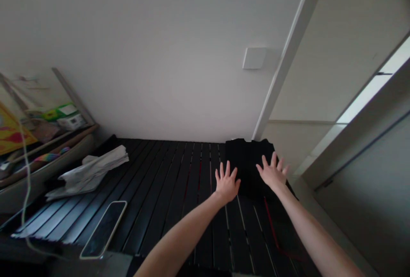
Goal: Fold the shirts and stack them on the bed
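A black folded cloth (246, 161), likely a garment, lies at the far end of a dark slatted surface (166, 183). My left hand (227, 182) rests flat at its left edge, fingers spread and holding nothing. My right hand (273, 171) lies on the cloth's right part, also spread and not gripping. A thin red line (270, 225) runs across the dark material below my right wrist. I cannot tell whether that material is part of the cloth.
A smartphone (103, 230) lies near the front left of the slats, and crumpled white fabric (89, 174) lies behind it. A white cable (27, 191) hangs at the left, beside a shelf of boxes (56, 117). White walls and a door frame (288, 51) bound the far side.
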Demonstrator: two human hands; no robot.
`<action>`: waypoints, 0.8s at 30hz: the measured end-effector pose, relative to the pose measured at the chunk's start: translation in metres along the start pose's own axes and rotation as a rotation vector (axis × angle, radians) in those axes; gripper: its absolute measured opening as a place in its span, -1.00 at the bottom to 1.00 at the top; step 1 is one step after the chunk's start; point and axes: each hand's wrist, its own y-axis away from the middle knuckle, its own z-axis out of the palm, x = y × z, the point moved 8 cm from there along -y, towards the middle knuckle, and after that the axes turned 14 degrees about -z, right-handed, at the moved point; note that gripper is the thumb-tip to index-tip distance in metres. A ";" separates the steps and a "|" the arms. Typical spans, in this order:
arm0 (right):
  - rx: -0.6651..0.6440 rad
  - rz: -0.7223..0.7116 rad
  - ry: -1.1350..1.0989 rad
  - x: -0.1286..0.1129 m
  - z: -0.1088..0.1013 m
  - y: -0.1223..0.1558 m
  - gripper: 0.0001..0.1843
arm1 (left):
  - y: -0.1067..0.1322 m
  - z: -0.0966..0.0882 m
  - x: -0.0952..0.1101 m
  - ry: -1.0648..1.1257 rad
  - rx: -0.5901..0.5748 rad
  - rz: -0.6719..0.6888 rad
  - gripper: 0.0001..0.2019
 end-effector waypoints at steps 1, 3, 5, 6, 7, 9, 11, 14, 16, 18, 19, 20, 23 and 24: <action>-0.073 -0.033 -0.053 -0.004 0.028 0.005 -0.35 | 0.010 0.017 -0.013 -0.032 -0.080 0.006 -0.47; -0.148 -0.046 -0.140 -0.013 0.066 0.017 -0.33 | 0.027 0.041 -0.040 -0.066 -0.199 0.012 -0.46; -0.142 -0.009 -0.146 -0.021 0.078 0.023 -0.34 | 0.039 0.049 -0.056 -0.071 -0.238 0.046 -0.46; -0.109 0.015 -0.119 -0.026 0.074 0.025 -0.35 | 0.043 0.049 -0.060 -0.069 -0.235 0.064 -0.47; -0.061 0.021 -0.086 -0.033 0.065 0.025 -0.38 | 0.045 0.048 -0.061 -0.066 -0.226 0.077 -0.48; 0.060 -0.035 -0.035 -0.056 0.040 0.023 -0.41 | 0.047 0.043 -0.064 -0.059 -0.209 0.075 -0.50; 0.167 -0.151 -0.034 -0.091 0.017 0.025 -0.42 | 0.050 0.035 -0.067 -0.054 -0.181 0.063 -0.52; 0.238 -0.296 -0.107 -0.148 0.001 0.040 -0.41 | 0.054 0.015 -0.087 -0.060 -0.095 0.032 -0.54; 0.256 -0.383 -0.179 -0.189 -0.001 0.057 -0.40 | 0.057 -0.004 -0.113 -0.078 -0.030 -0.009 -0.55; 0.257 -0.459 -0.255 -0.227 0.002 0.076 -0.39 | 0.057 -0.028 -0.151 -0.109 0.026 -0.086 -0.55; 0.248 -0.493 -0.288 -0.244 0.004 0.085 -0.39 | 0.055 -0.042 -0.174 -0.131 0.056 -0.142 -0.56; 0.233 -0.528 -0.319 -0.259 0.007 0.093 -0.39 | 0.054 -0.058 -0.199 -0.159 0.088 -0.207 -0.56; 0.176 -0.613 -0.384 -0.290 0.017 0.109 -0.38 | 0.047 -0.118 -0.280 -0.285 0.197 -0.439 -0.57; 0.161 -0.622 -0.396 -0.295 0.021 0.110 -0.38 | 0.046 -0.141 -0.308 -0.336 0.235 -0.524 -0.57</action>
